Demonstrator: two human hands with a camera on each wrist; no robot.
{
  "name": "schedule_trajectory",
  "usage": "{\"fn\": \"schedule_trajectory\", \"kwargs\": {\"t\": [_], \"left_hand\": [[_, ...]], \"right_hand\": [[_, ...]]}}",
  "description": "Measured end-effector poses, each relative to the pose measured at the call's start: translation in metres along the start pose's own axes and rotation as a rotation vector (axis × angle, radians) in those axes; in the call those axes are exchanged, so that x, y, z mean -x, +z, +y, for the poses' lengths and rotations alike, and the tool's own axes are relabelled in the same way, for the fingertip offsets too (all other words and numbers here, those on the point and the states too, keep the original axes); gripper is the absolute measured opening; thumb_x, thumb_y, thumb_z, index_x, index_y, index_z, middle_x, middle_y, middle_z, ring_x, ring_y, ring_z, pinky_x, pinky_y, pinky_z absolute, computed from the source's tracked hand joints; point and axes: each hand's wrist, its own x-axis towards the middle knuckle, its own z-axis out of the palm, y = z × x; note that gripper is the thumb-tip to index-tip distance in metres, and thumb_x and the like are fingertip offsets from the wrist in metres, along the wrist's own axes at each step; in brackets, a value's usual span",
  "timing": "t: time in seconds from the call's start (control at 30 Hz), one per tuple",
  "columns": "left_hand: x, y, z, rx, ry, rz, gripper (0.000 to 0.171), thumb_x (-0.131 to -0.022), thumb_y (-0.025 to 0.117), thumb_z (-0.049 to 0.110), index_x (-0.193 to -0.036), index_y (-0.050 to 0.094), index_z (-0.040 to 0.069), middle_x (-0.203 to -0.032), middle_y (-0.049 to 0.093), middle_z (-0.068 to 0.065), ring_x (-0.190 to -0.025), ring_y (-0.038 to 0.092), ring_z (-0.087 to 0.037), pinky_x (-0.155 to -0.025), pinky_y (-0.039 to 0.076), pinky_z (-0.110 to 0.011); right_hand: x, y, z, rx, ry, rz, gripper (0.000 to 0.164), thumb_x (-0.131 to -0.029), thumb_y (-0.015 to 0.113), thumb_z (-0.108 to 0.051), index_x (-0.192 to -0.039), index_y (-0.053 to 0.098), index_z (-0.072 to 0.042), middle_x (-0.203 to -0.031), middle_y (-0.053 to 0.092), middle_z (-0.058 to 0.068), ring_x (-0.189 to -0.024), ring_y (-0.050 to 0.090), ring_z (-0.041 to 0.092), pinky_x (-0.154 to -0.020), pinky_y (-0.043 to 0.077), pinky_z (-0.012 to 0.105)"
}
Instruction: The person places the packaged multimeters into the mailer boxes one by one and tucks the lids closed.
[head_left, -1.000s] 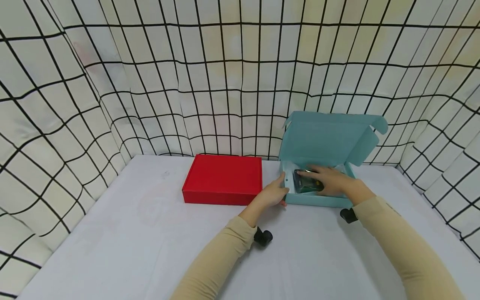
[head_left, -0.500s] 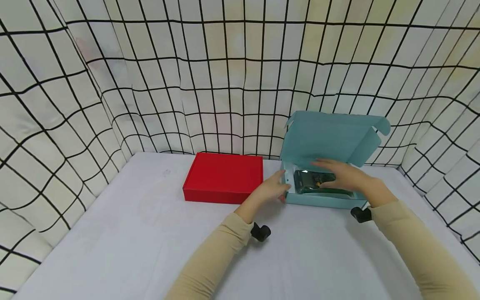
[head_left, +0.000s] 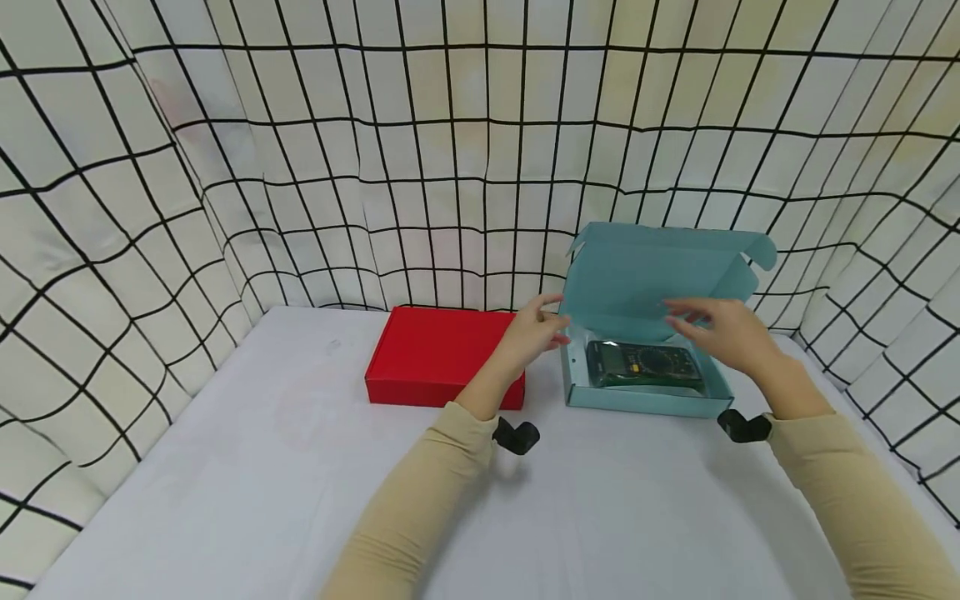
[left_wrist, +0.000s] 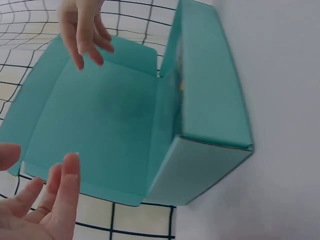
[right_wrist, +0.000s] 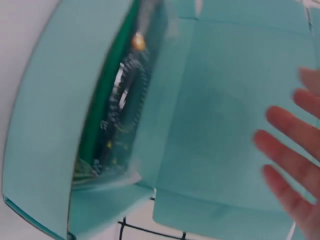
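Note:
A teal cardboard box (head_left: 645, 403) stands at the right with its lid (head_left: 652, 271) raised against the back. Inside lies a multimeter (head_left: 645, 364) in clear plastic wrap, its dial side up; the right wrist view shows the multimeter (right_wrist: 120, 95) blurred, with a green edge. My left hand (head_left: 531, 332) hovers at the box's left side, fingers spread and holding nothing. Over the box's right part my right hand (head_left: 716, 329) is raised in front of the lid, fingers loosely bent, also holding nothing. In the left wrist view both the left hand (left_wrist: 50, 205) and right hand (left_wrist: 85, 30) face the lid.
A closed red box (head_left: 446, 350) sits left of the teal one, partly behind the left forearm. Both stand on a white-covered table (head_left: 247, 467). Behind and at the sides rises white cloth with a black grid (head_left: 480, 150).
My right hand has lifted off the multimeter and moved right and up. The left hand has let go of the box's left edge and risen. The multimeter now lies fully in sight.

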Motion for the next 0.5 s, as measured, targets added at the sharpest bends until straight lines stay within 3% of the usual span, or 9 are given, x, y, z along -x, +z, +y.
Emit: {"fn": "schedule_trajectory", "kwargs": {"t": [0.13,0.27,0.37,0.5], "left_hand": [[-0.007,-0.007,0.010,0.046,0.062,0.076,0.048,-0.106,0.055,0.016,-0.153,0.046,0.007,-0.128,0.062,-0.019,-0.109,0.068,-0.036,-0.099,0.053,-0.038],[-0.016,-0.013,0.019,0.072,0.101,0.104,0.048,-0.107,0.053,0.017,-0.154,0.046,0.008,-0.134,0.059,-0.015,-0.115,0.066,-0.032,-0.099,0.052,-0.037],[-0.019,-0.015,0.027,0.074,0.110,0.102,0.050,-0.108,0.051,0.017,-0.156,0.043,0.009,-0.144,0.055,-0.013,-0.122,0.064,-0.028,-0.103,0.050,-0.040],[-0.022,-0.015,0.034,0.064,0.100,0.089,0.052,-0.108,0.050,0.017,-0.158,0.039,0.008,-0.153,0.050,-0.011,-0.128,0.060,-0.026,-0.108,0.045,-0.044]], "right_hand": [[0.002,-0.009,0.010,-0.020,0.031,0.350,0.029,-0.102,0.064,-0.016,-0.125,0.071,0.000,-0.091,0.075,0.019,-0.071,0.064,0.009,-0.061,0.048,0.022],[-0.001,-0.020,0.019,-0.128,0.151,0.658,0.027,-0.101,0.065,-0.015,-0.121,0.073,0.000,-0.072,0.066,-0.013,-0.063,0.046,-0.015,-0.054,0.032,0.009],[-0.003,-0.028,0.025,-0.215,0.293,0.770,0.032,-0.101,0.063,-0.021,-0.126,0.072,-0.002,-0.077,0.046,-0.031,-0.066,0.043,-0.014,-0.059,0.034,0.011],[-0.006,-0.034,0.035,-0.284,0.470,0.767,0.043,-0.101,0.062,-0.031,-0.136,0.066,-0.006,-0.089,0.044,-0.022,-0.074,0.043,-0.008,-0.066,0.036,0.017]]}}
